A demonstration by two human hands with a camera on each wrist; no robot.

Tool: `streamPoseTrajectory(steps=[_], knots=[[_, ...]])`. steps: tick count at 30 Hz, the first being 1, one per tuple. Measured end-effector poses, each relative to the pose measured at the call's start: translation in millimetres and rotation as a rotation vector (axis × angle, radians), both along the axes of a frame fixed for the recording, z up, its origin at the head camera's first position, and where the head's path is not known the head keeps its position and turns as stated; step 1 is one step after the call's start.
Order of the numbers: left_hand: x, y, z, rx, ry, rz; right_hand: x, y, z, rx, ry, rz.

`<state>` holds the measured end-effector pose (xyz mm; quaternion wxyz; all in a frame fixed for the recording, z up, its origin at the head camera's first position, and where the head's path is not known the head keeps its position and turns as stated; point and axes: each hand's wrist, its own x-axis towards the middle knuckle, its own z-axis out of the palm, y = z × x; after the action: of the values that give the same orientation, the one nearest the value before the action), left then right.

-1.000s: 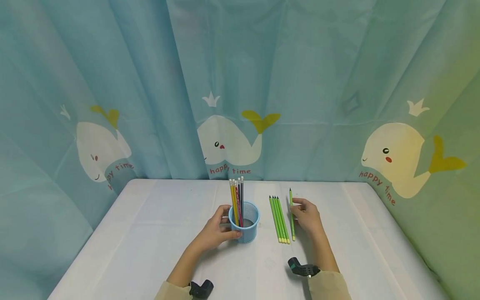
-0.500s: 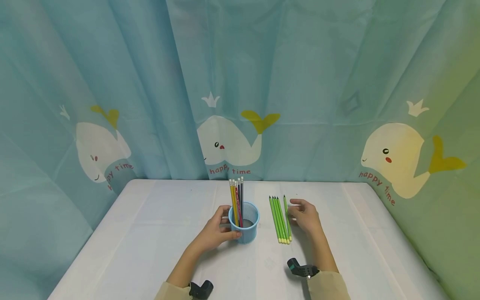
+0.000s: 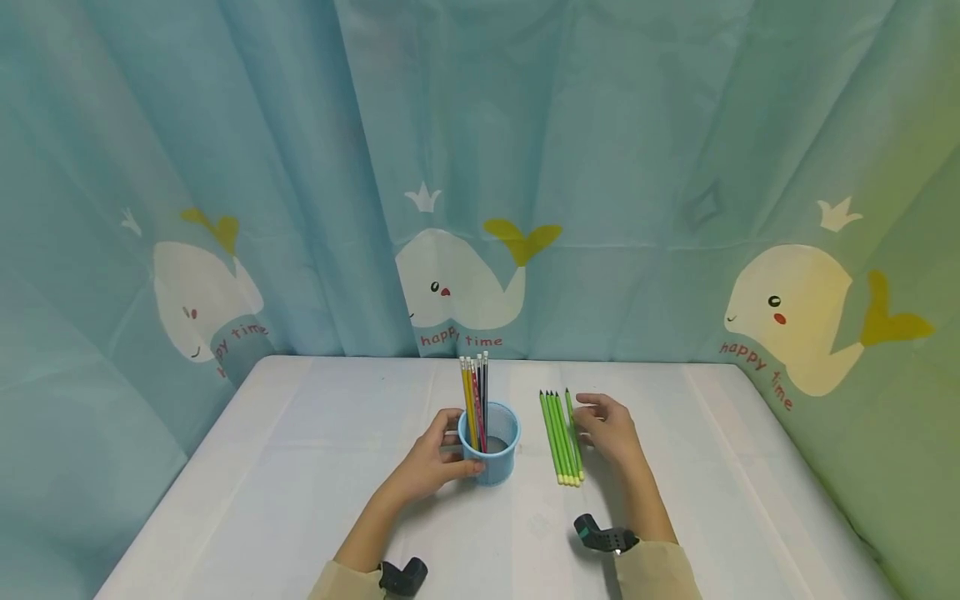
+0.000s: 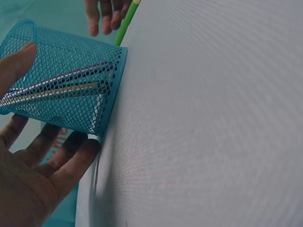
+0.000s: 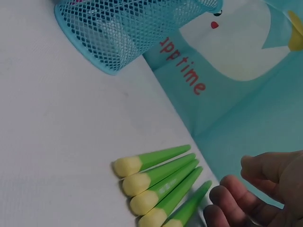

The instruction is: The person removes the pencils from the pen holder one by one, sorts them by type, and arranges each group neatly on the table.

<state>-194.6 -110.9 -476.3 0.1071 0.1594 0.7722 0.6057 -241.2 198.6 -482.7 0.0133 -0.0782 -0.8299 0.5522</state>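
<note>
A person in beige sleeves (image 3: 656,577) works with both bare hands at a white bench (image 3: 300,500). The left hand (image 3: 423,471) grips a light-blue mesh pencil cup (image 3: 497,468) from its left side, thumb along the near wall and the other fingers around the far one. The cup stands upright on the bench and holds yellow, pink and dark pencils (image 3: 468,404) leaning toward its left rim, pale ends up. To the right of the cup, four green pencils (image 3: 559,442) lie side by side, dark tips pointing away from the person and pale-yellow ends nearer. A fifth green pencil (image 3: 577,454) lies just beside them on the right, its tip a little apart. The right hand (image 3: 611,432) rests next to it, fingers relaxed and loosely bent, pinching nothing; whether a fingertip touches the pencil cannot be told. Behind hangs a blue-green curtain (image 3: 622,167) printed with white whales.
</note>
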Motion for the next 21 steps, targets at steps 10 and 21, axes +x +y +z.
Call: streamPoseTrajectory(steps=[10, 21], knots=[[-1.5, 1.2, 1.5, -0.006, 0.004, -0.006, 10.4, -8.4, 27.8, -0.084, 0.119, 0.354], [-3.2, 1.0, -0.6, 0.014, 0.011, -0.031, 15.4, -42.7, 22.8, -0.137, 0.068, 0.739]])
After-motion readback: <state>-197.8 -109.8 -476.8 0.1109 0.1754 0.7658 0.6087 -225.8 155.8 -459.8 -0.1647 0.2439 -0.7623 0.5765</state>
